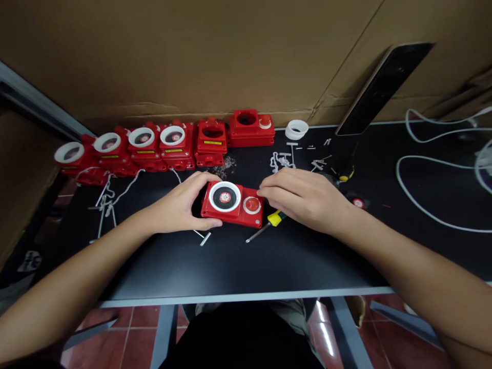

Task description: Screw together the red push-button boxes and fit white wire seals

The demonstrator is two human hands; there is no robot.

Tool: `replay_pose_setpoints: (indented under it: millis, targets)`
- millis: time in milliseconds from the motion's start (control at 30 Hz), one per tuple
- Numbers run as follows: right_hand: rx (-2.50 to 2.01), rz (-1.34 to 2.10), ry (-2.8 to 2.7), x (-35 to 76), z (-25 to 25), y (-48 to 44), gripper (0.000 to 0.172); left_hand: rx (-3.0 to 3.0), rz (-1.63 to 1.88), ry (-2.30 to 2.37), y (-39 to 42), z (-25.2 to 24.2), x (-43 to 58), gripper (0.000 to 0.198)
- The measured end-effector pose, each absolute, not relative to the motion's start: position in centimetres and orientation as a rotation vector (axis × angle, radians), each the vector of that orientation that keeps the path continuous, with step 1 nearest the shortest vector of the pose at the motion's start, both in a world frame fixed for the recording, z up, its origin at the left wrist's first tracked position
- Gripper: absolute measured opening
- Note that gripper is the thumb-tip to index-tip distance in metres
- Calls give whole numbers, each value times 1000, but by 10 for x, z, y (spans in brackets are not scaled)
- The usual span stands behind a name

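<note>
In the middle of the black table lies a red alarm box [236, 217] with a white ring [237, 197] around a dark round disc and a small red dome [252, 205]. My left hand [182, 202] grips its left end, thumb along the near side and fingers over the far side. At the box's far right corner, the fingers of my right hand [302, 197] are pinched together; anything between them is hidden. A screwdriver [274, 219] with a yellow and green handle lies partly under my right hand. One screw shows in the near right corner.
Several similar red boxes [177, 154] stand in a row at the back left; two lack white rings. Loose white rings [296, 129], small screws [327, 142] and metal T-shaped pieces [206, 239] lie about. White cable [407, 205] loops at right. Cardboard [215, 56] stands behind.
</note>
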State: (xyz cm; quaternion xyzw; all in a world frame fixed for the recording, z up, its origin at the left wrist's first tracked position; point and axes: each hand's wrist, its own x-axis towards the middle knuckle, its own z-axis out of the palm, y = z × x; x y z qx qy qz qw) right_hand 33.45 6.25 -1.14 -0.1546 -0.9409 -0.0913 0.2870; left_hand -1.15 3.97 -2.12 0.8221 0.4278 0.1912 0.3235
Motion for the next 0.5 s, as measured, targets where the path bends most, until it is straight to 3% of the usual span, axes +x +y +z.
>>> replay_pose_setpoints:
  millis: [267, 500]
  targets:
    - [-421, -63, -2498, 334, -17, 66, 19, 2209, 508, 1137, 40, -19, -10, 73]
    - [-468, 129, -2588, 340, -14, 67, 27, 2273, 574, 1100, 44, -26, -10, 93]
